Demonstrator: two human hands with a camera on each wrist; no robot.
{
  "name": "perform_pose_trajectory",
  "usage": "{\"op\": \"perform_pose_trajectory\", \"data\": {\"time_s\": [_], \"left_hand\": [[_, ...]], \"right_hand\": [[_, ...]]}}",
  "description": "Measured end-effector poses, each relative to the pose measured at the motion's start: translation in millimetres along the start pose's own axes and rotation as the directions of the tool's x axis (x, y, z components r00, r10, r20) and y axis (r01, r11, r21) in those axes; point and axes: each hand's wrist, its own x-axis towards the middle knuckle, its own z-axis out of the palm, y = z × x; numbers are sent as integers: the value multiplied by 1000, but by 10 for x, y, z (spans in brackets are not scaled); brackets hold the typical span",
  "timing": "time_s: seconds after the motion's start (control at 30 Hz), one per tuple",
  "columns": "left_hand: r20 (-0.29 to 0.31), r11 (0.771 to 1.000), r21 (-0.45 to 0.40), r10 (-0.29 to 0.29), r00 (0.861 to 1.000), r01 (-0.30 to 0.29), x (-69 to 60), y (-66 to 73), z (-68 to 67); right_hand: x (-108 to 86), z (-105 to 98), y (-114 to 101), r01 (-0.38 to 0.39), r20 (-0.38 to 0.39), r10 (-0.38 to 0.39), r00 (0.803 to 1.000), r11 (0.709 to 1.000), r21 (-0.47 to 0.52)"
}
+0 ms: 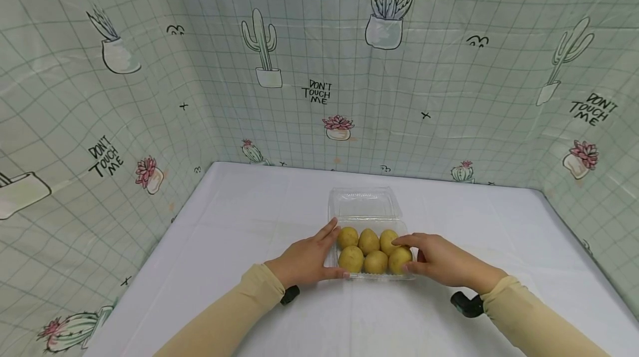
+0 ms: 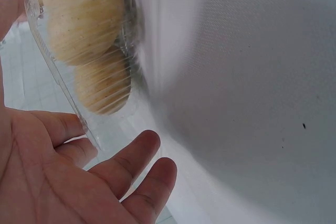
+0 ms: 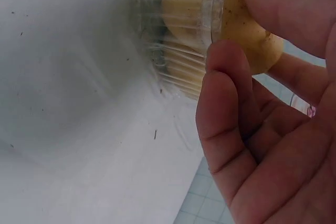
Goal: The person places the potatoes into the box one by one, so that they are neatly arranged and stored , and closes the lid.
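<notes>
A clear plastic clamshell container (image 1: 366, 276) holds several yellow potatoes (image 1: 369, 241) in two rows, its hinged lid (image 1: 364, 203) folded back on the far side. My left hand (image 1: 309, 257) spans the container's left side, the thumb at the front edge and the fingertips by the back left corner. In the left wrist view, that hand's fingers are extended, some touching the rim. At the right end, my right hand (image 1: 436, 257) pinches the front right potato (image 1: 399, 260) between thumb and forefinger. The right wrist view shows its other fingers (image 3: 220, 114) curled beside the container's rim.
The container stands on a table with a white cloth (image 1: 269, 207). Grid-patterned curtains (image 1: 299, 141) with cactus prints enclose the back and both sides. Dark wrist devices (image 1: 467, 304) sit under both wrists, close above the cloth.
</notes>
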Motion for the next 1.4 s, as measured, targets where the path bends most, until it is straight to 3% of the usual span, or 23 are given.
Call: {"op": "perform_pose_trajectory", "data": {"time_s": [0.2, 0.9, 1.4], "left_hand": [[7, 1000, -1, -5, 1000, 5, -2, 0, 0], [11, 1000, 10, -13, 1000, 13, 6, -1, -1], [8, 1000, 6, -10, 1000, 10, -8, 7, -5]], "right_hand": [[-28, -33, 8, 20, -38, -21, 999, 1000, -14], [25, -18, 28, 34, 5, -34, 999, 999, -34], [14, 39, 61, 21, -6, -21, 1000, 999, -39]]}}
